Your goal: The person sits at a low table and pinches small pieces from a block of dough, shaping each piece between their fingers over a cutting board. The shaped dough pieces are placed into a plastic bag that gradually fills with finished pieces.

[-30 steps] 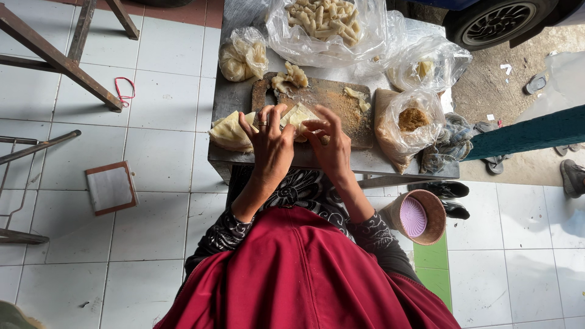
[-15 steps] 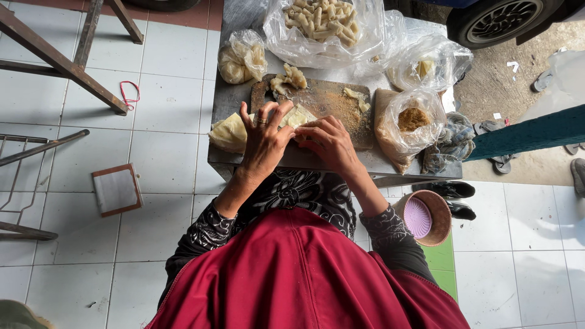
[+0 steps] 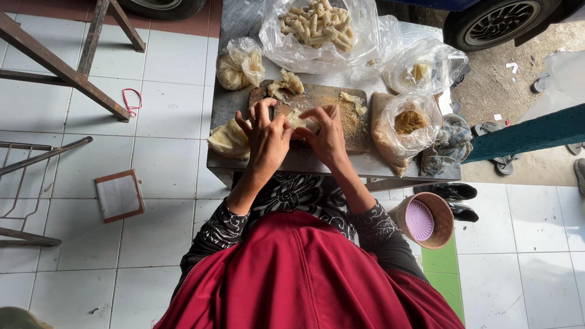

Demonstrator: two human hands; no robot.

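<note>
**On the wooden board, two hands close over a pale roll**

On the small grey desk (image 3: 317, 163) lies a wooden cutting board (image 3: 359, 131), and both hands meet over its near edge. The left hand (image 3: 266, 139) has its fingers curled and its thumb side pressed on a pale piece of dough (image 3: 300, 119); the right hand (image 3: 329, 135) touches the same piece from the other side. The grip of each hand is nearly closed around the dough, and only a small part of it shows between the fingers. Brown crumbs are spread on the right part of the board.

Just left of the left hand, at the desk's edge, lies a stack of pale wrappers (image 3: 228, 139). At the far end of the board sits a small lump of filling (image 3: 285, 84). Behind it, a big clear bag of finished rolls (image 3: 317, 24) stands open. A smaller knotted bag (image 3: 239, 64) is at the far left of the desk, and an open bag of crumbs (image 3: 407, 125) is just right of the board. On the tiled floor, right of the person, stands a brown basket with a purple lid (image 3: 423, 220).
</note>
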